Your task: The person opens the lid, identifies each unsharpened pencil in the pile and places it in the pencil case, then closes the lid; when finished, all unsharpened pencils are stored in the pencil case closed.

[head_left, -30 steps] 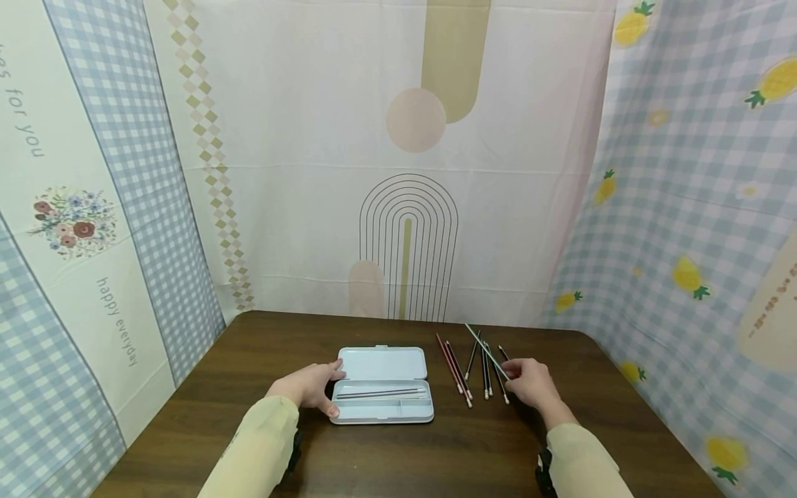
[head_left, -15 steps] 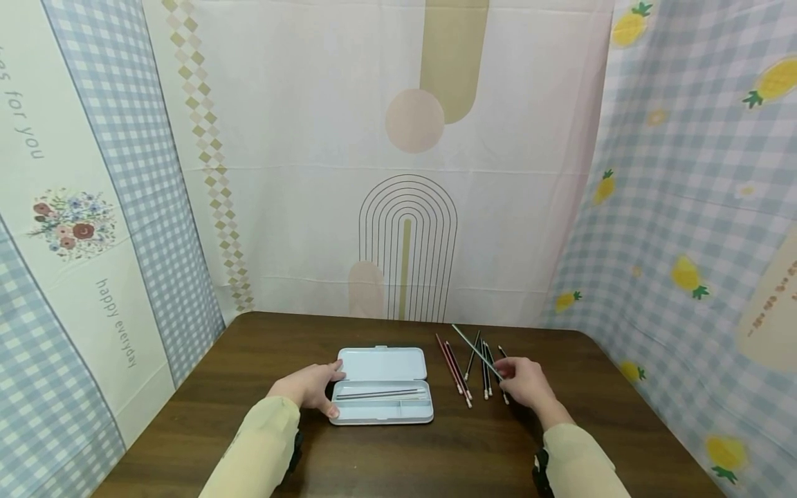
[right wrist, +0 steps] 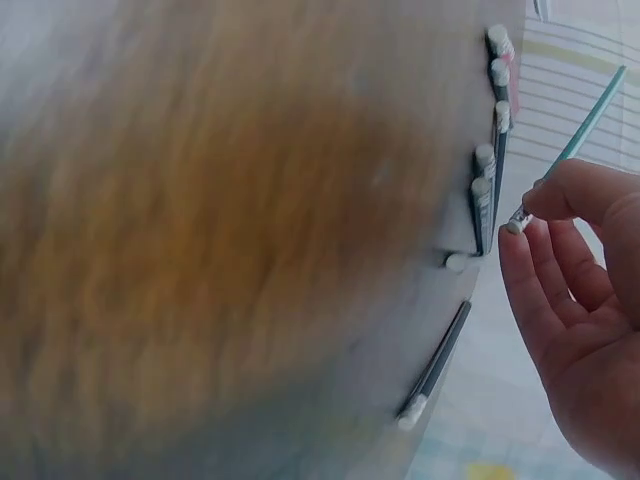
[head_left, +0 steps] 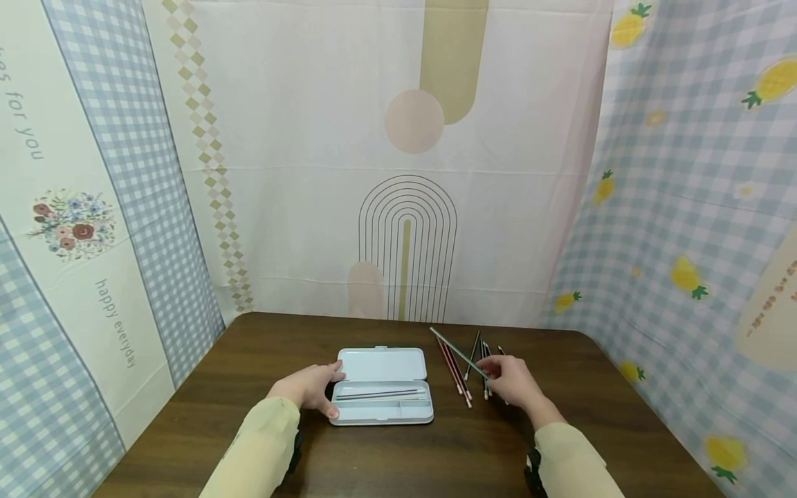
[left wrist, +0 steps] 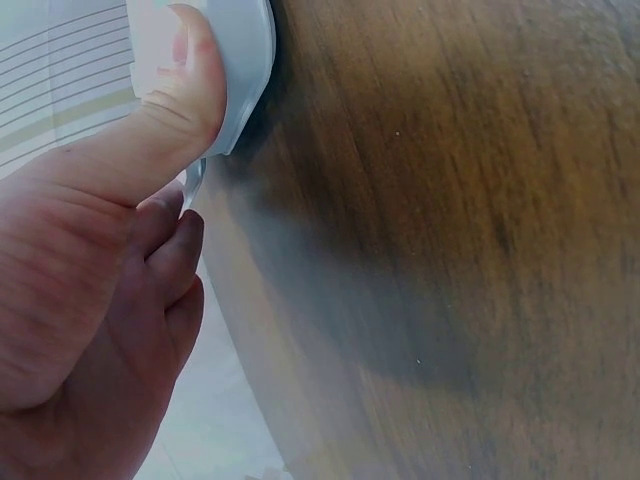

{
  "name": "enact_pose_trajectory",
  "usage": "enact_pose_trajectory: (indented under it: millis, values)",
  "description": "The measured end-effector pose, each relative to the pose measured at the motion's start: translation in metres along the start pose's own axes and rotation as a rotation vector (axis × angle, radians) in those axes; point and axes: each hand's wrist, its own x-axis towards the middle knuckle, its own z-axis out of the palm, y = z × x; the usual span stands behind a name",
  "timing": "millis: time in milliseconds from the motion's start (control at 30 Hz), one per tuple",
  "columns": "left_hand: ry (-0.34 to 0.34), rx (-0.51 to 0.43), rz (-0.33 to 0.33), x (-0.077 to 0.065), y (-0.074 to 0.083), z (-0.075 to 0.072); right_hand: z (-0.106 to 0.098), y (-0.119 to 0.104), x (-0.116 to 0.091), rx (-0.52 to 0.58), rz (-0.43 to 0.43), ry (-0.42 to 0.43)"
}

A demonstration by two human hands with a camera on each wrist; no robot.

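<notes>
A pale blue-white pencil case (head_left: 414, 418) lies open on the table, its lid (head_left: 382, 364) folded back. Two or more thin pencils (head_left: 380, 394) are in its rear compartment. My left hand (head_left: 305, 387) holds the case's left end; in the left wrist view the thumb (left wrist: 185, 100) presses its edge. My right hand (head_left: 517, 382) pinches a green pencil (head_left: 457, 351) near its eraser end, between thumb and fingertips. The pencil slants up and left, above the loose pencils. Seen from the right wrist, that green pencil (right wrist: 590, 125) points away from the hand.
Red pencils (head_left: 450, 363) lie right of the case, white eraser ends toward me. Several dark pencils (head_left: 472, 356) are beside them, partly hidden by the right hand. The brown wooden table (head_left: 386, 463) ends at a patterned cloth (head_left: 299, 207) behind; more cloth hangs at both sides.
My right hand has moved left with the green pencil, whose tip now reaches over the red pencils. The left hand and the case have stayed in place.
</notes>
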Motion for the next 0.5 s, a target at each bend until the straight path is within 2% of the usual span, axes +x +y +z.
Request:
enact_pose_trajectory:
  millis: [200,500]
  values:
    - [0.011,0.025,0.005,0.0,0.001,0.0,0.006,-0.012,0.003,0.007,-0.055,-0.03]
    - [0.002,0.01,-0.011,-0.002,0.003,-0.001,0.015,-0.026,0.008,-0.118,-0.204,-0.098]
